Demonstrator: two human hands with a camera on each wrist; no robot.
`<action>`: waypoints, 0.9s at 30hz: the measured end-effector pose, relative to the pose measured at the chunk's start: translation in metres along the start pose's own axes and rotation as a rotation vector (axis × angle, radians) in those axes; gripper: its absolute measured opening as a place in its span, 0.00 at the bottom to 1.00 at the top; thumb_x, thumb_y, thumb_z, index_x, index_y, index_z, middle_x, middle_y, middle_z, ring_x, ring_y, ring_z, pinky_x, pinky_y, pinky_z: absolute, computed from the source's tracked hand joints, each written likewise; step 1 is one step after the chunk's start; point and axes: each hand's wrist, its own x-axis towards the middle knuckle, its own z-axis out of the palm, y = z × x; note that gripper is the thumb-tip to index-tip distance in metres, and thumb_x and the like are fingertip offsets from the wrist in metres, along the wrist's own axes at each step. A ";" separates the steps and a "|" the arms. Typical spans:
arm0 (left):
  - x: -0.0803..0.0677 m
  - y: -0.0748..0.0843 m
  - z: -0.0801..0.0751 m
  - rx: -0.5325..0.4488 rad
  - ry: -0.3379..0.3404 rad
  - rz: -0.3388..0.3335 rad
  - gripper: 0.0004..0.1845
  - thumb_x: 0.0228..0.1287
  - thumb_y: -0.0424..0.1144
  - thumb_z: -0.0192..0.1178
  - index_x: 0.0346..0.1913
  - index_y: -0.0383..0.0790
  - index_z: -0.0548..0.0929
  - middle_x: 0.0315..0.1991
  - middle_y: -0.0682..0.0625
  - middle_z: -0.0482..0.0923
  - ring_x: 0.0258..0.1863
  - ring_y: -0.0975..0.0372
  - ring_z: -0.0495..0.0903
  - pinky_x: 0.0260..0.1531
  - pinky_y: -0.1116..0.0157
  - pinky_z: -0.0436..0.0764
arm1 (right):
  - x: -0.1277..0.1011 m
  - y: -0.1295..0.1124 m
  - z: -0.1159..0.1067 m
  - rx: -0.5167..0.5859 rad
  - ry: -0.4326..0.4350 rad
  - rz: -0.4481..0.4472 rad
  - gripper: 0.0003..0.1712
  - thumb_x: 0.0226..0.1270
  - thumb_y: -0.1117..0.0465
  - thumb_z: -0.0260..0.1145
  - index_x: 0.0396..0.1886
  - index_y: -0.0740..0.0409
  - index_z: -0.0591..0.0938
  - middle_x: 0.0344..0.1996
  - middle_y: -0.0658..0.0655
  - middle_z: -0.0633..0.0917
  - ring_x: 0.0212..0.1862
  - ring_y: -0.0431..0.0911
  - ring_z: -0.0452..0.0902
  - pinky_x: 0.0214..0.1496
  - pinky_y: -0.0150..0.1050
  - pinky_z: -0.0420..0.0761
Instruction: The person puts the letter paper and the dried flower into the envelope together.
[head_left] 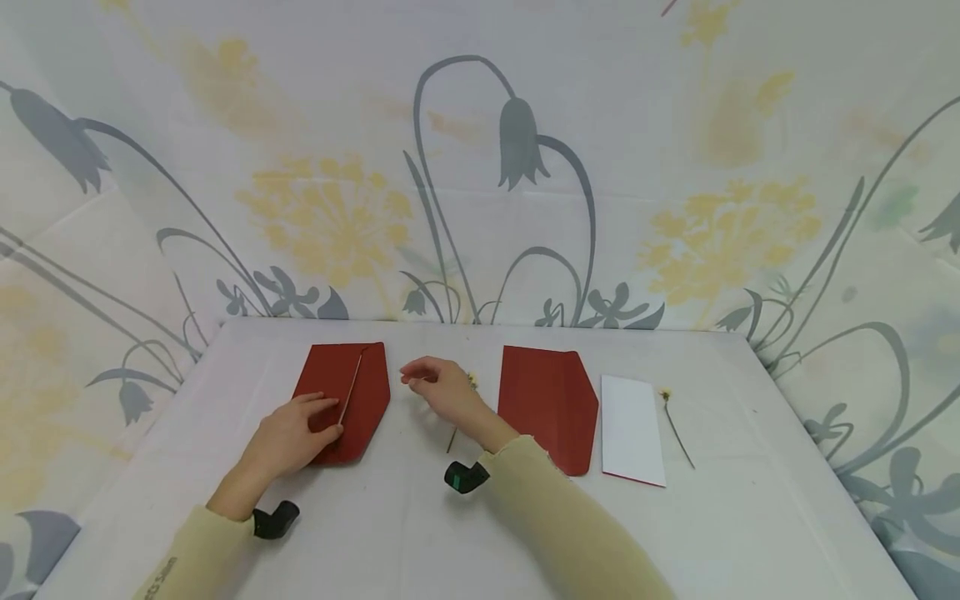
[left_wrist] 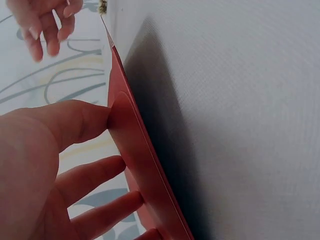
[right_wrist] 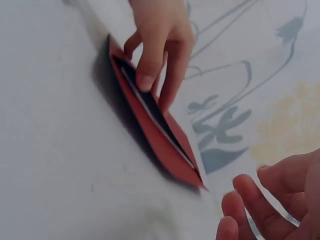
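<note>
Resting on the white table (head_left: 420, 533), the left hand (head_left: 288, 437) lies on the near part of a red envelope (head_left: 367, 392) — thumb and fingers straight, pressing it flat, its flap slightly raised. Just right of that envelope the right hand (head_left: 442, 390) hovers, fingers loosely curled and holding nothing, over a small dried flower (head_left: 472, 381). Farther right of the envelope lie a second red envelope (head_left: 547, 404), a white card (head_left: 632, 429) and another dried flower (head_left: 675, 425).
</note>
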 end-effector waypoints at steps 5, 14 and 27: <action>0.000 0.001 -0.002 0.022 -0.021 -0.035 0.27 0.64 0.44 0.63 0.62 0.31 0.78 0.64 0.30 0.70 0.62 0.34 0.69 0.51 0.36 0.74 | -0.009 0.008 -0.021 -0.137 0.021 -0.027 0.13 0.74 0.64 0.60 0.53 0.58 0.84 0.44 0.49 0.86 0.46 0.44 0.79 0.42 0.36 0.79; 0.000 0.005 -0.003 0.069 -0.052 -0.067 0.28 0.63 0.45 0.63 0.63 0.33 0.78 0.66 0.32 0.69 0.60 0.34 0.71 0.45 0.39 0.78 | -0.025 0.030 -0.046 -0.278 0.064 -0.048 0.11 0.71 0.64 0.62 0.50 0.56 0.85 0.43 0.49 0.85 0.44 0.45 0.79 0.35 0.36 0.80; 0.000 0.004 0.003 0.109 -0.036 -0.013 0.26 0.61 0.42 0.65 0.61 0.32 0.80 0.65 0.31 0.70 0.60 0.34 0.71 0.52 0.37 0.75 | -0.041 0.040 -0.053 -0.444 0.077 0.028 0.11 0.61 0.67 0.69 0.43 0.53 0.88 0.32 0.50 0.80 0.36 0.44 0.75 0.34 0.36 0.77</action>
